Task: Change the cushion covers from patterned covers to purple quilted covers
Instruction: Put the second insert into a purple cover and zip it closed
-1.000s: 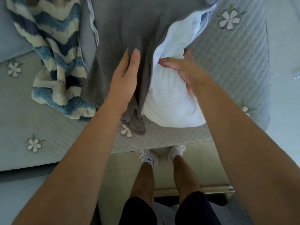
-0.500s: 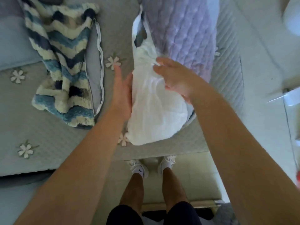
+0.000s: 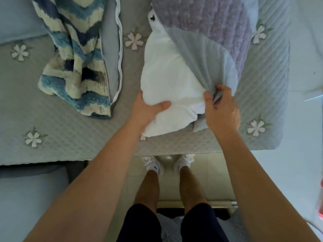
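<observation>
White cushion insert (image 3: pixel 167 81) laid on bed (image 3: pixel 52 123), partly sheathed in purple quilted cover (image 3: pixel 209 27). Near end gripped by left hand (image 3: pixel 146 109), thumb curled over top. Cover's pale opening edge pinched between thumb and fingers (image 3: pixel 222 87) of right hand (image 3: pixel 222 110). Patterned cover (image 3: pixel 73 58) crumpled at left, apart from insert.

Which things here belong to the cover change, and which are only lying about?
In the job:
- insert, held by the left hand
- purple cover, its edge pinched by the right hand
- patterned cover, already off, lying to the left

Not in the job:
- bedspread
- shoes, on the person's feet
</observation>
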A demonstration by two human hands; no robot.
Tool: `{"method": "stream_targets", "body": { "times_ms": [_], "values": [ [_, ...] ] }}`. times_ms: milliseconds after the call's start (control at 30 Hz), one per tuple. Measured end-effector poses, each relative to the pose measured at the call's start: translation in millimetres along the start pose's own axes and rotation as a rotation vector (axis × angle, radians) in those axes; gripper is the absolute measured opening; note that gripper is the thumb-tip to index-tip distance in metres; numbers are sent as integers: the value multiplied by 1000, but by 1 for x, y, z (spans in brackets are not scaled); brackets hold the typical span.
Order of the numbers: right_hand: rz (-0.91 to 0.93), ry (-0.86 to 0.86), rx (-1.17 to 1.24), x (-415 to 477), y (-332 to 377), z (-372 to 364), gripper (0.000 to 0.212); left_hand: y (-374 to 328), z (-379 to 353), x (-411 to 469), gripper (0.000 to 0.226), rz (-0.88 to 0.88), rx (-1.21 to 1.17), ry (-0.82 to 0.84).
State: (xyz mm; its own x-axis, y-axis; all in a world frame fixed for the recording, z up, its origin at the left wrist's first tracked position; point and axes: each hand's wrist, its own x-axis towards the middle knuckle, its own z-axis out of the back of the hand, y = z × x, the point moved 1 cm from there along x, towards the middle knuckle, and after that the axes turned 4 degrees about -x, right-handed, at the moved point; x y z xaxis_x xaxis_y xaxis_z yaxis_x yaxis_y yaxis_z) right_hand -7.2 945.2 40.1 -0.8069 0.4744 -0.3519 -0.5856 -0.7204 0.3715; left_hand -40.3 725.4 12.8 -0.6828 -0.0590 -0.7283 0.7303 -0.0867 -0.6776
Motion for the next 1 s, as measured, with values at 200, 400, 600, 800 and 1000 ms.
{"method": "stream_targets", "body": {
  "times_ms": [200, 400, 600, 800, 1000],
  "values": [
    [-1, -66, 52, -6, 3, -13, 39, -26, 2, 9, 82, -251, 161, -284],
    [-49, 37, 22, -20, 2, -41, 35, -2, -5, -3, 62, -407, 829, -587],
    [130, -90, 83, -28, -28, -46, 35, 43, -47, -22, 78, -1110, 1437, 6],
    [214, -264, 319, -30, -34, -23, 31, 13, -64, 16, 48, -1286, 1308, -298],
    [221, -206, 3, -44, -13, -33, 76, -50, -45, 3, 56, -1175, 951, -161]
  ]
}}
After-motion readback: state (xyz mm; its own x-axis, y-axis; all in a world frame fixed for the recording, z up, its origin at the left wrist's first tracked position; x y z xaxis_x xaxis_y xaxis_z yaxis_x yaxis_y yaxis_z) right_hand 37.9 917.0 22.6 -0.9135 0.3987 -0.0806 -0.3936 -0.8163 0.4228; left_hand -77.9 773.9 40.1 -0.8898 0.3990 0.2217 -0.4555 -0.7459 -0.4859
